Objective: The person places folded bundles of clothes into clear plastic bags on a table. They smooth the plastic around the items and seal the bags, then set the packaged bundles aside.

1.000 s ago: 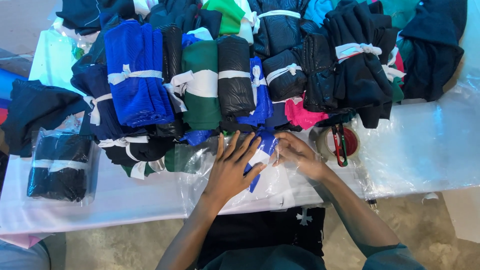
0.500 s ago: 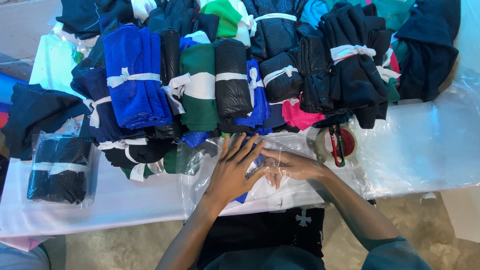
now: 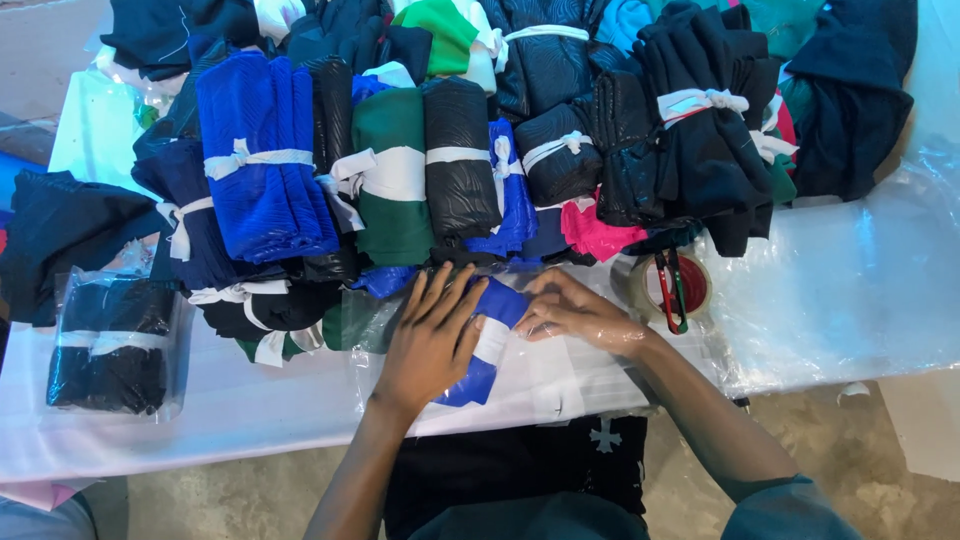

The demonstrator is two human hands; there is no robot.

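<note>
left hand (image 3: 428,340) flat, open on blue bundle (image 3: 487,340) in clear bag (image 3: 540,375); right hand (image 3: 578,318) pinching bag edge (grip loose). best pressed flat, air out.

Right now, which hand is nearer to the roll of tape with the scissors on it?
Right. The right hand lies just left of the tape roll; the left hand is farther left, flat on the blue bundle.

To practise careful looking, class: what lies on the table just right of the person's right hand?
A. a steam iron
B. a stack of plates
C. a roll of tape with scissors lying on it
C: the roll of tape, with scissors lying across it, sits beside the right hand.
</note>
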